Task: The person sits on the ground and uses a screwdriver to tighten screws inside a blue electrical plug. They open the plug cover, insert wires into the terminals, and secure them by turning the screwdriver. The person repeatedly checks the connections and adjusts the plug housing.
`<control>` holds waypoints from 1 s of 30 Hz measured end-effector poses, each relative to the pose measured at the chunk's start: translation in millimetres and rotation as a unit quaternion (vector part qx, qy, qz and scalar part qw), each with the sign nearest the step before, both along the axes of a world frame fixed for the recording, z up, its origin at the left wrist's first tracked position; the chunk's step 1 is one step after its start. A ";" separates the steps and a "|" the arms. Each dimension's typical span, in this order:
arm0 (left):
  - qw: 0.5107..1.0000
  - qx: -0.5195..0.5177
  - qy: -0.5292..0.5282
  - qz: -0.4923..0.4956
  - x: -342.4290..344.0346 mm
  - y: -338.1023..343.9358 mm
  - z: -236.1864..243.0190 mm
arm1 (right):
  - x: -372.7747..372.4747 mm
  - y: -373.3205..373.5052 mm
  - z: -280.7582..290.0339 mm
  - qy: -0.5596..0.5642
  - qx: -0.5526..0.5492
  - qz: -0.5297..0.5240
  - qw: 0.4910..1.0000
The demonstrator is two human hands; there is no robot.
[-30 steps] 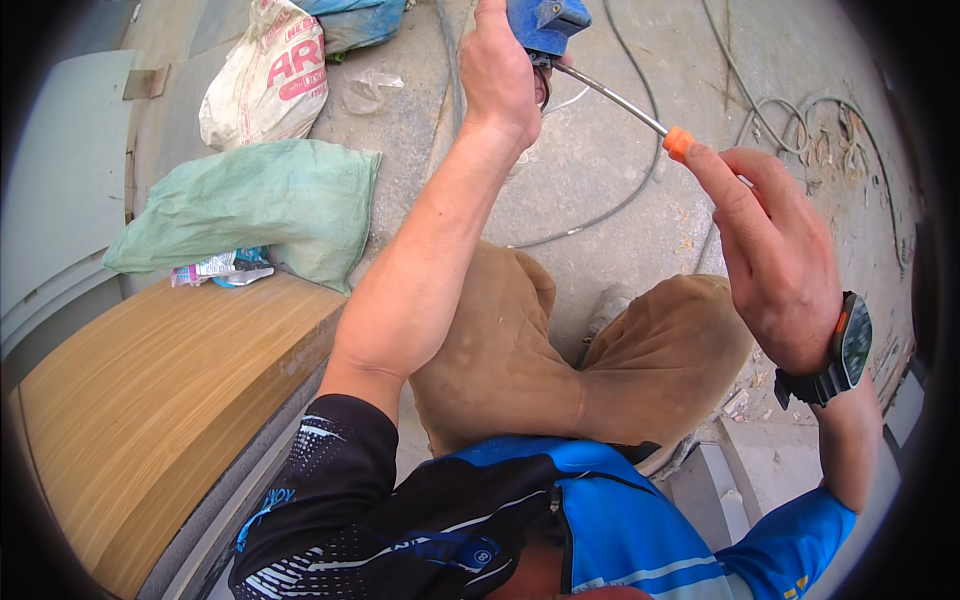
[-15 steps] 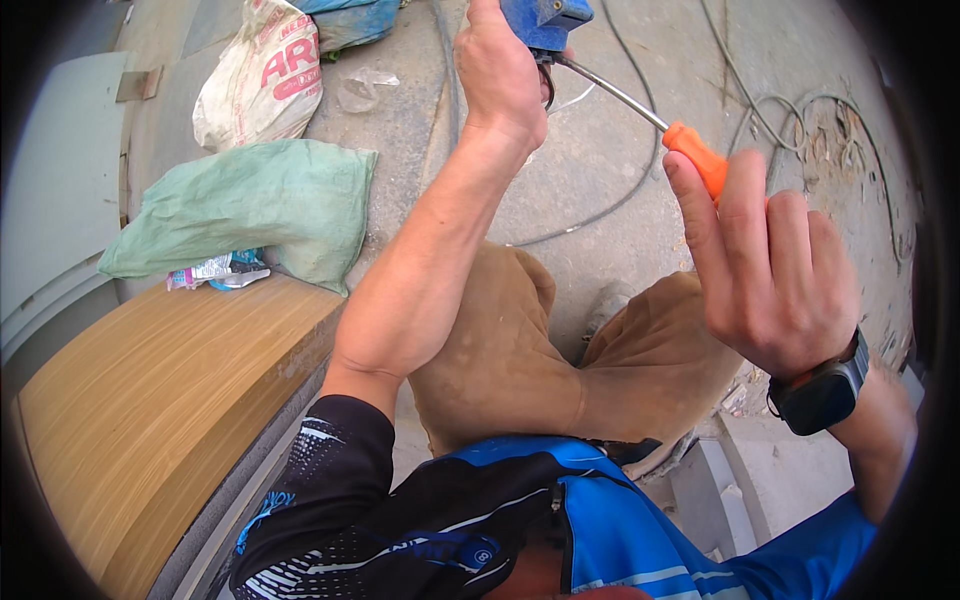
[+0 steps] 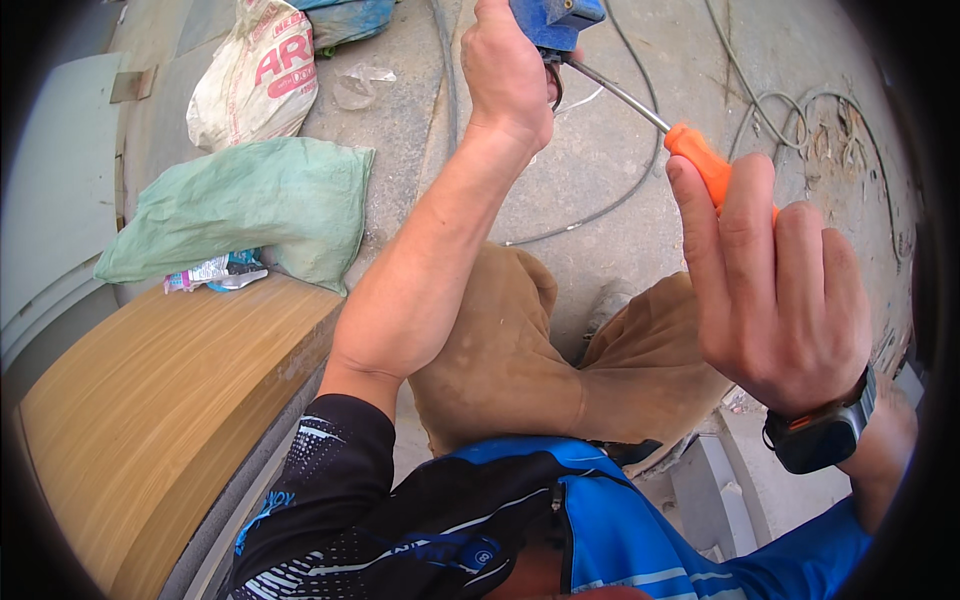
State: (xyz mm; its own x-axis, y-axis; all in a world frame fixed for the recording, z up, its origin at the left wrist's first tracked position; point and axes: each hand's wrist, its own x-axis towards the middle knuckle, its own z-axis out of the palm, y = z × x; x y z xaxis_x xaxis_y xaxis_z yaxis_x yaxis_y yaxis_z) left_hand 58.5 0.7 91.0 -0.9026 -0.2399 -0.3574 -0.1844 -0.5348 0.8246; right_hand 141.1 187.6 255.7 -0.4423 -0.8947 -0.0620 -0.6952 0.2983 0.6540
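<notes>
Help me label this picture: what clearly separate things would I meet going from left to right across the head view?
Green sack → left hand → orange screwdriver handle → dark smartwatch.

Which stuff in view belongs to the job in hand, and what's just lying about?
In hand:
- blue device, held in the left hand
- orange-handled screwdriver, at the right hand, shaft reaching the device

Apparently just lying about:
- green sack
- white sack with red print
- crumpled clear plastic
- grey cable
</notes>
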 end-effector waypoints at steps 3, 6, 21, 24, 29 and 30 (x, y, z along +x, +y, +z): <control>1.000 -0.006 -0.005 -0.004 -0.3 0.6 -0.5 | -2.0 7.5 -4.9 0.015 0.008 0.026 1.000; 0.999 -0.046 -0.007 0.023 -1.1 -0.2 -0.3 | -12.8 8.3 -5.1 -0.119 -0.111 -0.037 0.986; 0.997 -0.019 0.028 0.063 4.5 9.9 12.4 | -12.2 31.9 -12.5 -0.596 -0.546 -0.456 0.373; 0.997 0.041 0.026 0.059 2.1 4.5 5.6 | -9.7 23.3 -8.9 -0.374 -0.414 -0.279 0.781; 0.998 0.031 -0.019 0.056 4.8 12.6 13.2 | -4.9 24.6 3.9 -0.213 -0.152 -0.137 0.955; 0.998 0.031 -0.013 0.058 6.0 13.7 13.8 | -4.9 21.6 7.3 -0.219 -0.147 -0.141 0.954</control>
